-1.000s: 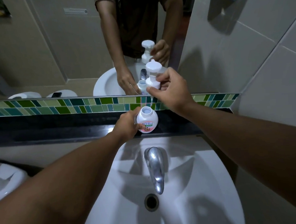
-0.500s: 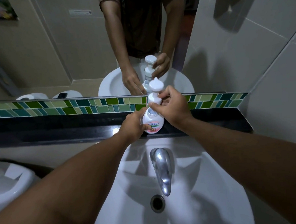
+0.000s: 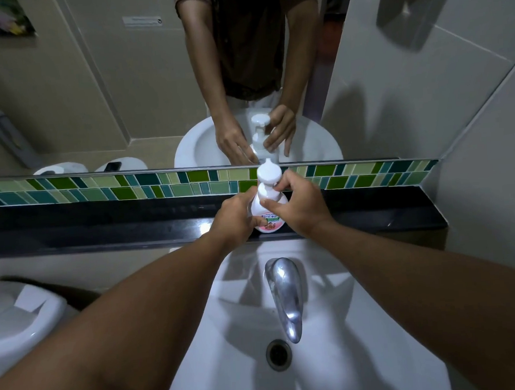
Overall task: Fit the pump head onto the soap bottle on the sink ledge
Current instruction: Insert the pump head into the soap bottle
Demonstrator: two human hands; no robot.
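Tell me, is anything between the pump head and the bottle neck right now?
Nothing visible is. The pump head sits directly on top of the soap bottle, with the right hand at its collar and the left hand gripping the bottle on the black ledge. Whether it is fully seated cannot be told.

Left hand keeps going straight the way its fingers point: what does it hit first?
Nothing to travel: the left hand already grips the white plastic soap bottle on the black sink ledge. Past it, probably the green mosaic tile strip below the mirror, though depth is unclear.
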